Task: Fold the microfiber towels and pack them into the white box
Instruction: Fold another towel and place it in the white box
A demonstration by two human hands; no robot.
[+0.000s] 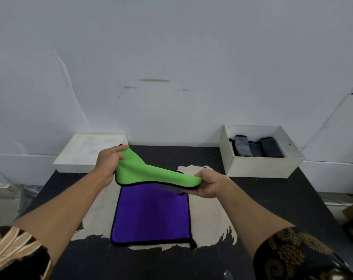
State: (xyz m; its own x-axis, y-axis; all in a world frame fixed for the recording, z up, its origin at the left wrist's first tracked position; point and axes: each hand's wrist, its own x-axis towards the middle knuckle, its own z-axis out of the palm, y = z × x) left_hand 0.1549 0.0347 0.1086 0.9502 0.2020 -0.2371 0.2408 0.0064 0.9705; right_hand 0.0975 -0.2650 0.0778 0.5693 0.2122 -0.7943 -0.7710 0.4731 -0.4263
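Both hands, left (109,160) and right (209,184), pinch the far corners of a fuzzy black-edged square microfiber towel (151,215), purple side flat, green underside lifted.

Plain workroom: scuffed white wall (171,57) and a black table (272,199) (its top worn pale).

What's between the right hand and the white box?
Head view: only bare tabletop lies between the right hand, which grips the towel, and the white box.
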